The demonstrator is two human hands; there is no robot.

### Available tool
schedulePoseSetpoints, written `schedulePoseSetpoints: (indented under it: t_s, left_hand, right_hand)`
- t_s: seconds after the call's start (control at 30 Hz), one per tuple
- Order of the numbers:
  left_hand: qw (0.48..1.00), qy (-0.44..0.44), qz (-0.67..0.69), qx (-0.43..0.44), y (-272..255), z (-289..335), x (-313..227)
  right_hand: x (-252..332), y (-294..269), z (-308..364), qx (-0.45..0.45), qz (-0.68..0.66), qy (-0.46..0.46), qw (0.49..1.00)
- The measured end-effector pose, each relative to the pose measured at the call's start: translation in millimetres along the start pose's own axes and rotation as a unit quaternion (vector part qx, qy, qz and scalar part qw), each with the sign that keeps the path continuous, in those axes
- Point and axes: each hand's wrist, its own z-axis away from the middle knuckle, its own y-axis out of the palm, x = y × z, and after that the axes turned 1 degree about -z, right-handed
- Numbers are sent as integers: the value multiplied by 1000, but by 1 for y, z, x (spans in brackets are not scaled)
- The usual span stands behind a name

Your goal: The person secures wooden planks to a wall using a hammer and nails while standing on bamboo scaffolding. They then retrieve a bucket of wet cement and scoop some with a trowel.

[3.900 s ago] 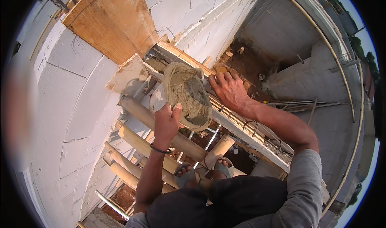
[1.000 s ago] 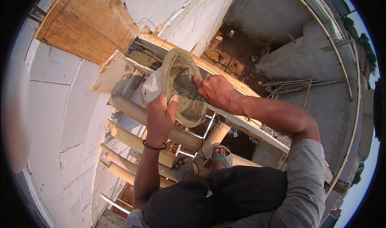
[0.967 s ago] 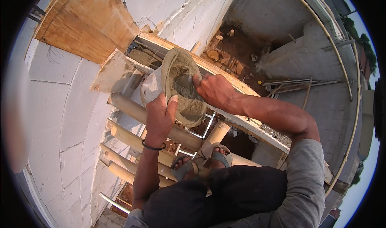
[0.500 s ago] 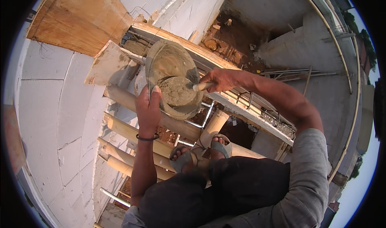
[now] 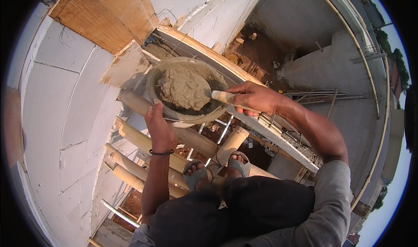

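A round, mortar-smeared bucket (image 5: pixel 191 118) is held up in front of me over the bamboo poles. My left hand (image 5: pixel 159 126) grips its near-left rim, thumb on top and the other fingers mostly hidden beneath. In my right hand (image 5: pixel 254 98) is a trowel (image 5: pixel 224 97), held by its wooden handle. A thick heap of wet grey mortar (image 5: pixel 185 88) covers the trowel's blade, which lies over the bucket's mouth. Just beyond the bucket runs a narrow wooden formwork trough (image 5: pixel 204 53), with grey mortar showing at its far-left end.
My sandalled feet (image 5: pixel 194 174) rest on bamboo poles (image 5: pixel 174 155) above a drop. A white block wall (image 5: pixel 58 103) stands at left, with a plywood panel (image 5: pixel 106 16) at its top. Steel bars (image 5: pixel 300 140) show in the formwork at right. Brown soil (image 5: pixel 257 55) lies far below.
The trowel has come up with a larger heap of mortar on it. The bucket has tipped more level and shifted slightly left. My right hand has moved a little right and down.
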Motion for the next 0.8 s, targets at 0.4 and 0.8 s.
schedulePoseSetpoints:
  t_s: [0.4, 0.8]
  left_hand:
    - [998, 14, -58, -32, -8, 19, -5]
    - [977, 114, -172, 46, 4, 5, -32]
  right_hand:
    - [103, 80, -144, -363, 248, -206, 874]
    - [17, 16, -13, -362, 315, -395, 784]
